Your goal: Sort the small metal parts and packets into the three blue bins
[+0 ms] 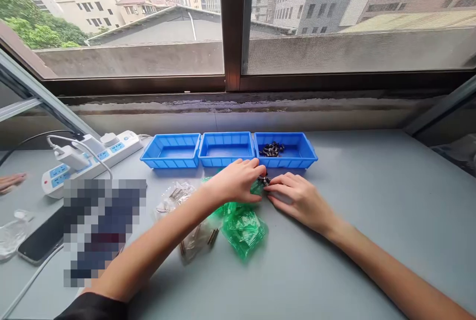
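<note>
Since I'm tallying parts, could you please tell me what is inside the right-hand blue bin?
The right-hand blue bin holds a heap of small dark parts toward its left side. Pieces beneath the top ones are covered, so cannot be seen.

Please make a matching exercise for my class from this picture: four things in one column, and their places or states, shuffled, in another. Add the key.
Column one
1. Rightmost blue bin
2. Green plastic packets
3. Power strip
4. Right hand

Column two
A. White, with plugs in it
B. Fingertips at the loose dark pieces
C. Contains a heap of small dark parts
D. On the table, nearer the camera than the row of bins

Right pairs: 1-C, 2-D, 3-A, 4-B
</note>
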`<state>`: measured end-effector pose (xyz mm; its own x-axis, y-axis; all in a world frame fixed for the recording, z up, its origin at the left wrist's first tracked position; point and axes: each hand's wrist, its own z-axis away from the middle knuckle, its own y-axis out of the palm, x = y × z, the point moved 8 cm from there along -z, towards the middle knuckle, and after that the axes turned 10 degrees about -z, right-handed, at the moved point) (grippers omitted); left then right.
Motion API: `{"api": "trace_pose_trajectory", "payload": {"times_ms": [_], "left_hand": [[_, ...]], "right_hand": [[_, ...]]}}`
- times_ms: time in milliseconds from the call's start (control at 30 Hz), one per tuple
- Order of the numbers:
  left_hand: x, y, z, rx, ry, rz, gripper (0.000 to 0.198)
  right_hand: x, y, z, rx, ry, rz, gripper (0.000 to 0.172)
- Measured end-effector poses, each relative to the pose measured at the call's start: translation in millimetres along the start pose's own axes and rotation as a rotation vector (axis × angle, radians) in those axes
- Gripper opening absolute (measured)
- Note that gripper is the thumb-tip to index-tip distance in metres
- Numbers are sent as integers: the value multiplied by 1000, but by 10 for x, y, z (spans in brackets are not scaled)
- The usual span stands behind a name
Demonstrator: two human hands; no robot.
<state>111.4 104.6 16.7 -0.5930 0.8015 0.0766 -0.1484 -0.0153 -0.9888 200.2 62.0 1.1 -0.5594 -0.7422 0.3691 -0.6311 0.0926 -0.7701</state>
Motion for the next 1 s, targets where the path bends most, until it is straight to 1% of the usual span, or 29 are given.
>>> {"api": "trace_pose_trajectory", "payload": {"times_ms": [133, 233, 367, 533, 700, 767, 867, 1000], "left_hand": [[-6, 14, 25, 32, -9, 57, 35], [-3, -35, 57, 19, -2, 94, 32], [6, -75, 94, 4, 4, 76, 31], [19, -39, 105, 69, -22, 64, 33], [38, -78, 94, 39, -56, 49, 30], [37, -72, 88, 31, -60, 43, 26], [-3, -79, 68, -48, -49, 47, 19], [-79, -86, 21, -233, -84, 92, 12]], "right_hand": [[-19, -20, 3, -15, -4, -14, 10], [-40, -23, 5, -3, 7, -23, 10], [-63, -25, 3, 3, 39, -32, 12], [-81, -37, -7, -4, 83, -19, 14], [-152, -41, -13, 18, 181, -83, 17], [-162, -45, -19, 18, 196, -101, 18], [-172, -87, -32, -30, 230, -159, 19], [-200, -213, -45, -190, 335, -374, 18]]}}
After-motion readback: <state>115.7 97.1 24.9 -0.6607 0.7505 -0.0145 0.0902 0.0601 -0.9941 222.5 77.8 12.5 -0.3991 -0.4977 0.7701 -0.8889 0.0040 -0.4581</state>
